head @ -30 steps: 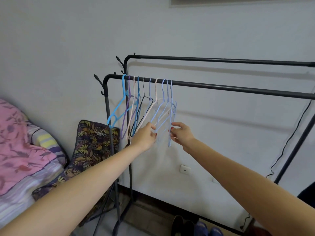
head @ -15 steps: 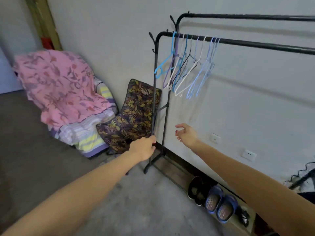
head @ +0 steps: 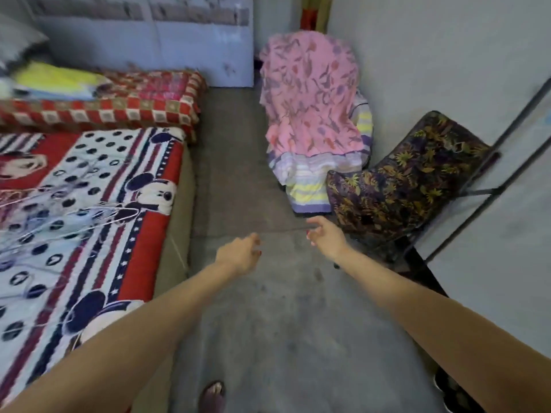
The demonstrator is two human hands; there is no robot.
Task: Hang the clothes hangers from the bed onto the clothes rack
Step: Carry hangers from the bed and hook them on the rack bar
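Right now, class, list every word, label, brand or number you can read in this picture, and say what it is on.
No text can be read.
Bed cover: cartoon mouse figures, stars and dots only, no words.
Panel behind the bed: dark marks, too blurred to read.

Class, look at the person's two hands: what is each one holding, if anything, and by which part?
Nothing is held. The left hand and right hand hang over the floor with loosely curled fingers; the hangers lie on the bed.
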